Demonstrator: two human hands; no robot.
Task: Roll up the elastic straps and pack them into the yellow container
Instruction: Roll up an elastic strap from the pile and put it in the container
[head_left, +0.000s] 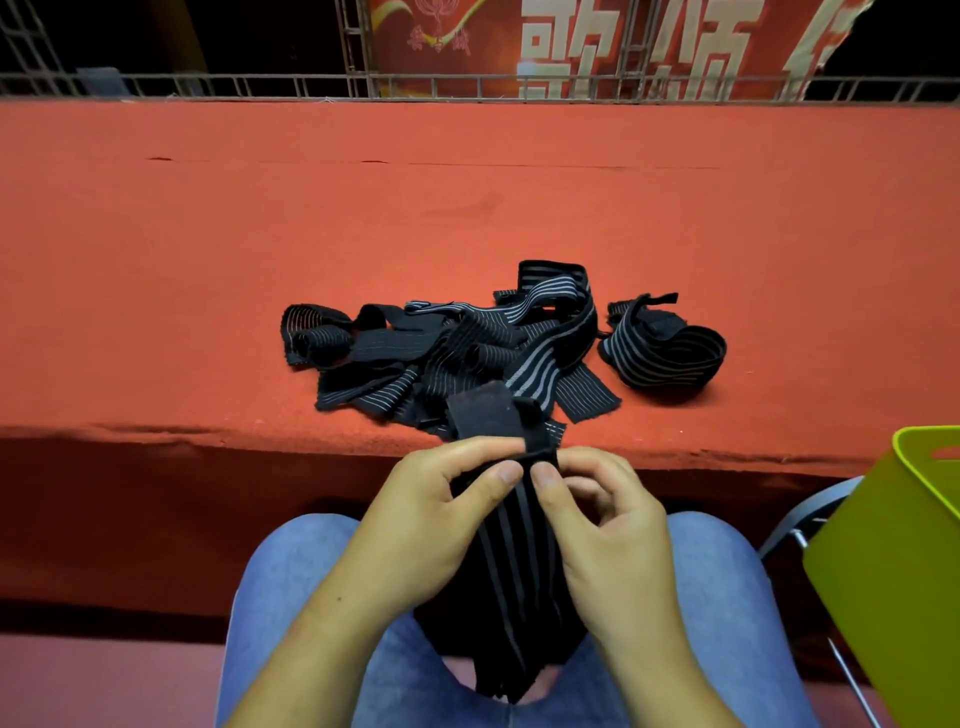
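Black striped strap (514, 571) is pinched at its folded upper end by both hands, the left hand (441, 514) and right hand (608, 525) close together with thumbs on top. Its long axis runs from the fingers down over the lap, so the roll, I judge, must travel toward the person. Beyond, the pile (467, 348) lies on the red ledge (208, 260); the container (893, 545) stands nearer the right hand.
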